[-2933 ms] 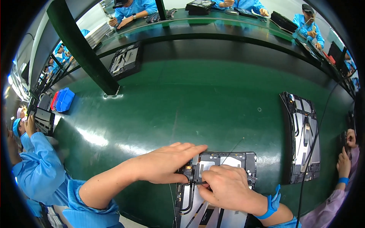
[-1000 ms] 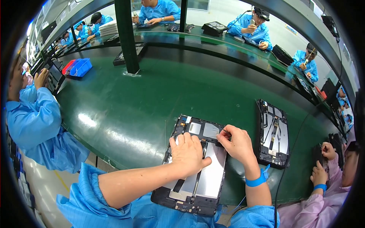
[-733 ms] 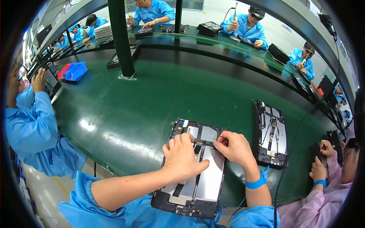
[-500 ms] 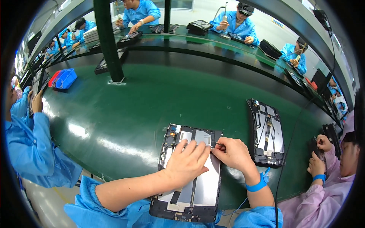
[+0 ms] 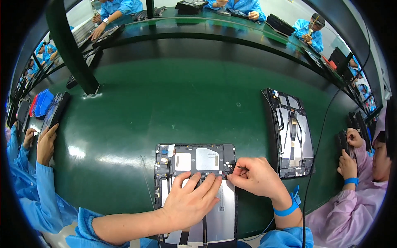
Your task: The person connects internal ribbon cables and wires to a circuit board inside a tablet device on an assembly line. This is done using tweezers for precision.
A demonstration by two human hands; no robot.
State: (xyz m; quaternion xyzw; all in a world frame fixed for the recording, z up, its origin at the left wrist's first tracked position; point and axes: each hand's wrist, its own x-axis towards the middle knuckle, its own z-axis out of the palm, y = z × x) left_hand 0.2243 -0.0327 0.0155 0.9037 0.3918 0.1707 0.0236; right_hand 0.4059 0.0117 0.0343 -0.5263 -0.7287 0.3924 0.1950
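Observation:
An opened tablet (image 5: 221, 206) lies in front of me, its black frame, silver inner plates and thin dark cables bare. Across its middle rests my left hand (image 5: 188, 200), fingers spread, their tips at the lower edge of the black upper section. My right hand (image 5: 258, 177) is at the tablet's right edge, thumb and forefinger pinched on a thin dark tool (image 5: 242, 167). Its working end is hidden by the fingers, so its exact kind does not show. A blue band circles my right wrist.
To the right lies a stack of similar opened tablets (image 5: 293, 136), with a black cable (image 5: 320, 144) hanging past it. Co-workers sit at both sides, handling devices. Blue and red bins (image 5: 43, 103) stand far left; a green post (image 5: 74, 53) rises from the green table (image 5: 165, 99).
My view has shifted, and the tablet now lies straighter and lower in it. My left hand has slid down the tablet, baring its upper plates. The right hand keeps its pinch at the right edge.

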